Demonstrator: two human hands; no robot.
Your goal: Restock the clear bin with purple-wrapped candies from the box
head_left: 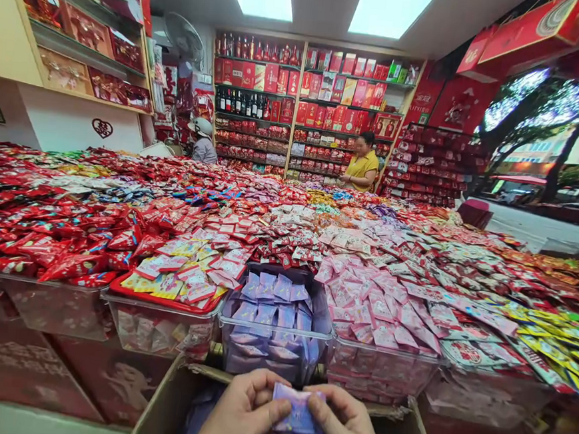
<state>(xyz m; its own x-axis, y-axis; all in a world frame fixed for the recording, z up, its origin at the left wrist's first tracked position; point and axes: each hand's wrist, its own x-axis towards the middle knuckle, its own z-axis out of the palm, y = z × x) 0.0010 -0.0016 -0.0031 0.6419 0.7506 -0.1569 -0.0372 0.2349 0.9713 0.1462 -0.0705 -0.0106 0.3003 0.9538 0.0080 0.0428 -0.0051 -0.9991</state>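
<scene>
Between both hands I hold a small purple candy packet [296,415] over an open cardboard box [154,407]. My left hand [247,411] pinches its left edge, and my right hand [344,418] pinches its right edge, thumbs on the near face. More purple packets lie in the box under my hands, partly hidden by them. Just beyond the box stands a clear plastic bin [280,330], holding similar purple packets [265,314] laid in rows, its back part lower than its rim.
Pink packets [377,304] fill the bin to the right; pink and yellow packets [185,269] sit in a red-rimmed bin to the left. Red packets [81,247] heap farther left. A person in a yellow top [363,166] and one in a helmet [203,136] are beyond the display.
</scene>
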